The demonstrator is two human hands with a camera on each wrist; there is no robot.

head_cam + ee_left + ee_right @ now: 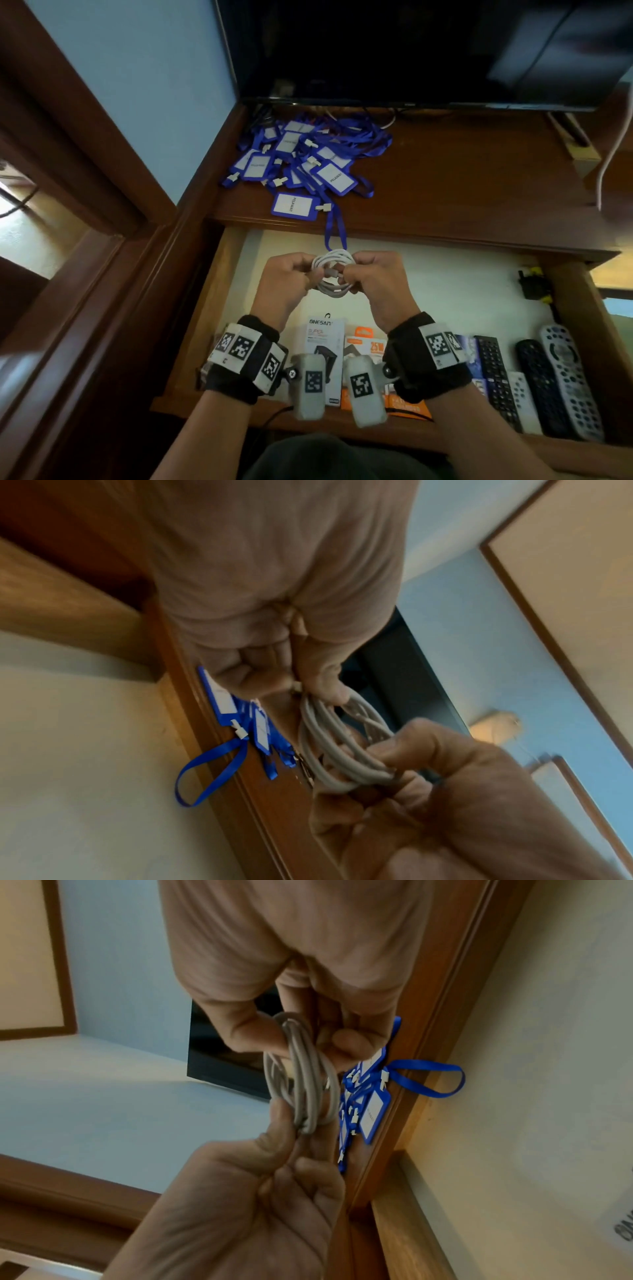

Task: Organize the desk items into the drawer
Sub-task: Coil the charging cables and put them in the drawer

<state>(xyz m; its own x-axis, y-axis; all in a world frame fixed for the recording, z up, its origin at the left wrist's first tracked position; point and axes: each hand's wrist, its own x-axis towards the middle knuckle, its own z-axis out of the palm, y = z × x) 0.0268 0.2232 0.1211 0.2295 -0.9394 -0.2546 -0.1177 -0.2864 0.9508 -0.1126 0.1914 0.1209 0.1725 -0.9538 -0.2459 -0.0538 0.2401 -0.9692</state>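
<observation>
A coiled white cable [332, 257] hangs between both hands above the open drawer [428, 281]. My left hand [294, 274] grips the coil's left side with curled fingers, and my right hand [363, 272] pinches its right side and a connector end near the middle. The left wrist view has the grey-white loops [329, 739] running from my left hand [298, 688] to the right hand [428, 775]. From the right wrist, the cable [304, 1085] sits between my right hand [308, 1042] and the left hand [260, 1185]. Blue badge holders [301, 161] with lanyards lie piled on the desk.
One blue lanyard [335, 226] droops over the desk edge into the drawer. Inside the drawer lie several remotes [534, 377] at the right, product boxes [325, 342] at the front and a black plug adapter [532, 284]. A dark TV [411, 51] stands at the back of the desk.
</observation>
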